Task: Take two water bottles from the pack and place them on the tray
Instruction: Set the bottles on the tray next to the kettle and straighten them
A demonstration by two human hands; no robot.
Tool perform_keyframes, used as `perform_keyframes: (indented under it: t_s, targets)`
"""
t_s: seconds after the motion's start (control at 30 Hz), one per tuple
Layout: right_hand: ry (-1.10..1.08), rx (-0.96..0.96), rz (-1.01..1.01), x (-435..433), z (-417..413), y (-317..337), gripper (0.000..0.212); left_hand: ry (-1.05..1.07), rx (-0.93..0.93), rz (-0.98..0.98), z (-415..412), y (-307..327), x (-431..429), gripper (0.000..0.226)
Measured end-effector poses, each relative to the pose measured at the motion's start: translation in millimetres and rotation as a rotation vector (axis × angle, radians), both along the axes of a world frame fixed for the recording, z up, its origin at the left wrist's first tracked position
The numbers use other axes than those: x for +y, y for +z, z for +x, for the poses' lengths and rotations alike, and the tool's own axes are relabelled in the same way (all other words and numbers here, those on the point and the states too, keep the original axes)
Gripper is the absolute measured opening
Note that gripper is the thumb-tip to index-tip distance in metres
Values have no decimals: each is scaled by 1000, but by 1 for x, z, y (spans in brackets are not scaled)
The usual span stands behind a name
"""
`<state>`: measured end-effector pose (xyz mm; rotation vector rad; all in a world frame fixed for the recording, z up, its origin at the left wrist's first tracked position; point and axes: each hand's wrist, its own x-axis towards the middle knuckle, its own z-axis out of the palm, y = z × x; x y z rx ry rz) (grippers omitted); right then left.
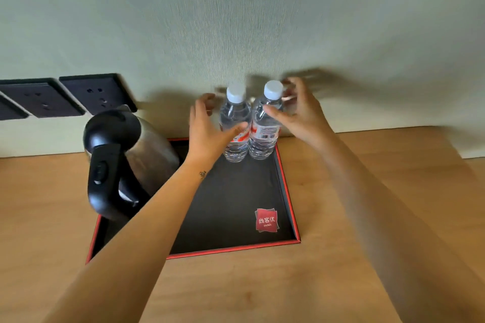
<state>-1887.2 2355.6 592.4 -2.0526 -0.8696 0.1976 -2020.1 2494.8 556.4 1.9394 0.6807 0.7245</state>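
Two clear ribbed bottles [249, 123] upright on matte black tray [231, 204], both hands' grip seemingly released.

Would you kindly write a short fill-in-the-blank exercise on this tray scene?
1. The two water bottles have ____ caps.
2. Both bottles stand on the tray, whose rim is ____.
3. The kettle stands to the ____ of the bottles.
4. The left hand and right hand are both ____.

Answers: white; red; left; open
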Motion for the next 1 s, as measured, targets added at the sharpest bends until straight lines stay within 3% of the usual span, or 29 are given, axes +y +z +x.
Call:
perform_keyframes:
  t_s: [0.17,0.43,0.6,1.0]
  targets:
    - [-7,-217,-155,18,2,28,44,20,30,214,12,44,5,61]
    - [80,-294,-270,23,-1,37,34,-24,148,195,20,61,7,33]
    - [219,-293,-431,21,7,51,34,-62,183,192,17,63,12,34]
    - [382,-278,-501,27,10,63,28,-65,251,235,25,64,13,30]
